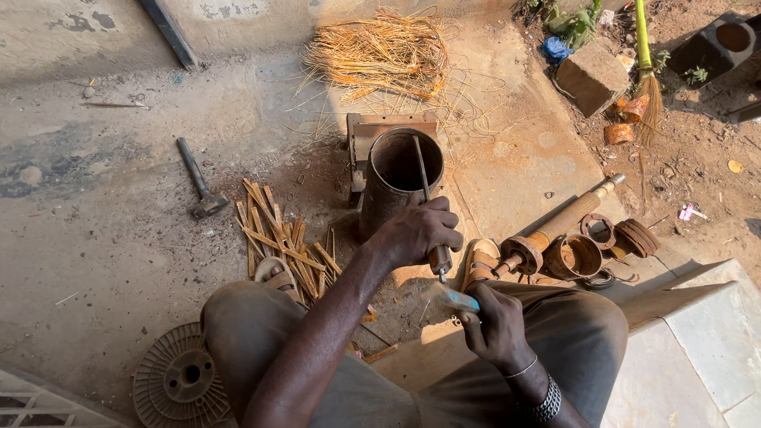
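My left hand [416, 231] is closed around the wooden handle of a long thin metal tool [422, 170] whose shaft runs up into a rusty steel cylinder [396, 181] standing on the ground. My right hand [498, 321], wearing a bracelet and a watch at the wrist, grips a small blue-tipped object [458, 299] just below the tool's handle. Both hands sit above my knees, close together.
A hammer [198, 181] lies to the left. Short wooden strips [277, 238] are piled by my left knee, copper wire strands [379, 54] lie behind the cylinder. A rusty shaft [555, 230] and rings [626, 236] lie right; a ribbed disc [181, 379] lower left; a stone block [593, 78] far right.
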